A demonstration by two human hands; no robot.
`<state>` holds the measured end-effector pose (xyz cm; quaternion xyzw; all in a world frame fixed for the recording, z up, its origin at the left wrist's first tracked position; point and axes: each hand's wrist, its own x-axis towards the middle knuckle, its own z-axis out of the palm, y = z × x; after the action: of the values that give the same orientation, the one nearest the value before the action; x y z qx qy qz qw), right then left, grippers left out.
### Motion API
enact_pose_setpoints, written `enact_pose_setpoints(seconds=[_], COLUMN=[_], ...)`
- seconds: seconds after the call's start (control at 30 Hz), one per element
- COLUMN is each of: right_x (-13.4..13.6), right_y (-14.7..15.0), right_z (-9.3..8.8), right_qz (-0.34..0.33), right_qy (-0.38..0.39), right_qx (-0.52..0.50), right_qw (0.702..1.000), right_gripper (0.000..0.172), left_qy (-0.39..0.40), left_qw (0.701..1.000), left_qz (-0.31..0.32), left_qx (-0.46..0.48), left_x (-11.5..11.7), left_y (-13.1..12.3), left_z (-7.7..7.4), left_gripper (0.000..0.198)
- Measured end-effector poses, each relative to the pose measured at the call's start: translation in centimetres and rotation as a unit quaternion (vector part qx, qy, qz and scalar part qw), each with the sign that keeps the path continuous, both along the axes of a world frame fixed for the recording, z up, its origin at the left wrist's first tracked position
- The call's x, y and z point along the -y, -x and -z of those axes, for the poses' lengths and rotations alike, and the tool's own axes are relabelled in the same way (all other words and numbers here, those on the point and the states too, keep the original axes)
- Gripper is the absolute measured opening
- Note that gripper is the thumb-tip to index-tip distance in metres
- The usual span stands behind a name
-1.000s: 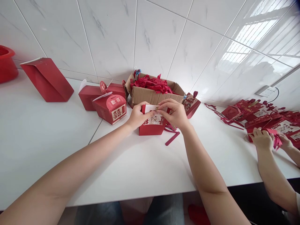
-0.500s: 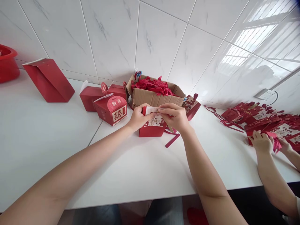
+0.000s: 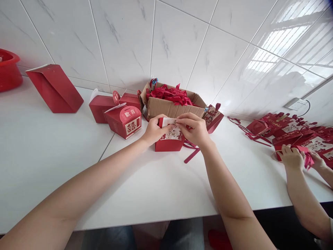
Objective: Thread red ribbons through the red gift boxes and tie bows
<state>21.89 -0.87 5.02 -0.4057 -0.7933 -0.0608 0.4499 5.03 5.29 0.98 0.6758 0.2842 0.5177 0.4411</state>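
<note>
Now, left hand (image 3: 154, 131): curled; the red box (image 3: 169, 146) is gripped at its side.
Right hand (image 3: 194, 127): nearly closed, the top edge pinched.
Red box: set on the table (image 3: 145, 194), before the carton (image 3: 175, 108).

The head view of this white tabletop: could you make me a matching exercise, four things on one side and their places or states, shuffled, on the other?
Things
1. Cardboard box
2. Red plastic tub
3. White power strip
4. Printed red gift box

Places or states
A. At the far left edge of the view
B. In the left hand, the right hand at its top
C. Heaped with red ribbons
D. Behind the gathered gift boxes at right

Pairs: 1-C, 2-A, 3-D, 4-B
</note>
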Motion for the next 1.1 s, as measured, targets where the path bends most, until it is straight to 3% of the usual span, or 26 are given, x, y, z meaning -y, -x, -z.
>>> enact_pose_setpoints(seconds=[0.2,0.3,0.47,0.7,0.8,0.9,0.97,1.1], right_x=[-0.1,-0.2,0.0,0.0,-0.1,-0.1,-0.1,0.3], right_y=[0.5,0.4,0.3,1.0,1.0,0.9,1.1,2.0], right_z=[0.1,0.0,-0.5,-0.4,-0.3,-0.3,-0.4,-0.3], right_qz=[0.026,0.033,0.054,0.066,0.075,0.102,0.120,0.131], right_qy=[0.045,0.098,0.117,0.114,0.096,0.070,0.066,0.079], right_qx=[-0.088,-0.133,-0.041,-0.051,-0.064,-0.087,-0.099,-0.096], right_qw=[0.995,0.986,0.991,0.990,0.990,0.988,0.986,0.984], right_gripper=[0.001,0.016,0.012,0.013,0.014,0.017,0.018,0.020], left_qy=[0.000,0.000,-0.006,-0.011,-0.053,-0.150,-0.188,-0.167], left_qw=[1.000,1.000,1.000,0.999,0.997,0.978,0.968,0.965], left_qz=[0.014,0.022,0.014,0.017,-0.045,-0.140,-0.160,-0.190], left_qx=[0.006,0.004,-0.006,-0.033,-0.028,-0.028,-0.050,-0.068], left_x=[0.0,0.1,0.3,0.8,1.0,1.2,1.5,2.0], left_y=[-0.1,-0.1,-0.2,-0.3,-0.5,-0.9,-1.3,-2.0], left_z=[0.1,0.1,-0.1,-0.2,0.0,0.2,0.3,0.4], left_gripper=[0.036,0.035,0.036,0.040,0.058,0.072,0.077,0.084])
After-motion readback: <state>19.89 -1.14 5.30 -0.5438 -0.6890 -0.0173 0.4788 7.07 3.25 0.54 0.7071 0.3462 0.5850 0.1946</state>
